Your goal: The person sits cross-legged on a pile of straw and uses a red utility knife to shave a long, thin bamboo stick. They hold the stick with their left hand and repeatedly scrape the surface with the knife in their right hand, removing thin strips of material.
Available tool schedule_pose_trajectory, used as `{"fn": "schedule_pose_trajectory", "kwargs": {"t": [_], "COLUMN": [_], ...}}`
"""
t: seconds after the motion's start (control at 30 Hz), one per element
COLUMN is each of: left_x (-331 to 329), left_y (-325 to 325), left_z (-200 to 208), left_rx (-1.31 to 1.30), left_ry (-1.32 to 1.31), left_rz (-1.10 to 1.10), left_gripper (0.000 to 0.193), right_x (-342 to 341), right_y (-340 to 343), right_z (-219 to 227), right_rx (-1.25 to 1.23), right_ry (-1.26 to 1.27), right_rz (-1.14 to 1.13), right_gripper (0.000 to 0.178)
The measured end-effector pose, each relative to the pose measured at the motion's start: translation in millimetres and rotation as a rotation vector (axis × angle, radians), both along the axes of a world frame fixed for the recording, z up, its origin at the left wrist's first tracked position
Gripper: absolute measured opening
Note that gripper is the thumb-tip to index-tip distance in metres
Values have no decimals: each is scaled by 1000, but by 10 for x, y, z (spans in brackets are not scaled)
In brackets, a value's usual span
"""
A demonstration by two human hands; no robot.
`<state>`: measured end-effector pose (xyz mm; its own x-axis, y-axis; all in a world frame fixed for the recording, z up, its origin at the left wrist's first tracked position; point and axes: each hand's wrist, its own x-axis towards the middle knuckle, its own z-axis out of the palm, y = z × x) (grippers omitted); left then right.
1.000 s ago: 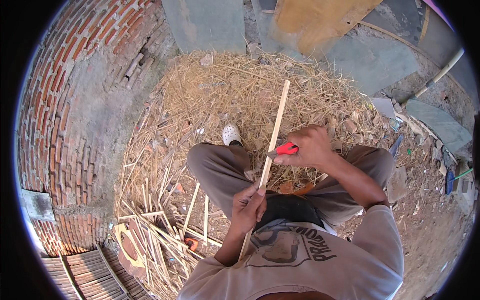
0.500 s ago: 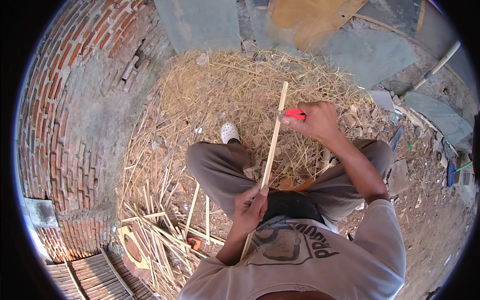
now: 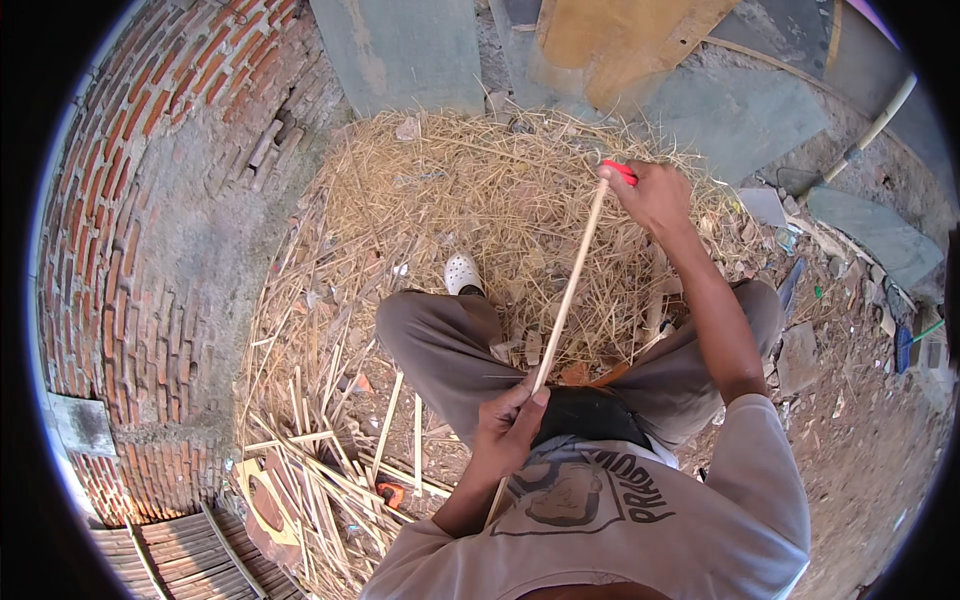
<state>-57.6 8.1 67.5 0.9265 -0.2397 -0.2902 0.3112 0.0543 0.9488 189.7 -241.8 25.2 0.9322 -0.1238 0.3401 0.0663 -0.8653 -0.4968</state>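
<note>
Head view: the left hand is closed round the lower part of a stick, just above the lap, with the thumb lying along it. The stick slants up and to the right, its near end passing beside the shirt. The right hand is closed on a red-handled knife at the stick's far end; the blade is too small and hidden to make out. The person sits with knees spread, one white clog showing beyond the left knee.

A bed of pale shavings covers the ground ahead, and bare soil lies to the right. Left of the person, a heap of sticks partly surrounds an orange thing. A brick wall rises on the left, with a slatted panel below it; grey sheets and a tan sheet lie beyond the shavings
</note>
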Motion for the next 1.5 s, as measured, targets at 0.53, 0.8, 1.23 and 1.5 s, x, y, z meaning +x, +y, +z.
{"fn": "schedule_pose_trajectory", "kwargs": {"t": [0.53,0.8,1.23,1.5], "left_x": [161,191,310,357], "left_y": [116,63,96,96], "left_z": [-159,-141,-119,-75], "left_rx": [-384,-493,-331,-285], "left_ry": [128,166,122,124], "left_rz": [20,-18,28,41], "left_gripper": [37,36,33,34], "right_x": [-557,-578,-725,-534], "right_y": [340,333,526,499], "right_z": [45,44,-48,-60], "right_rx": [-30,-49,-74,-93], "right_ry": [-211,-154,-253,-366], "right_rz": [431,415,666,631], "right_gripper": [64,67,66,68]}}
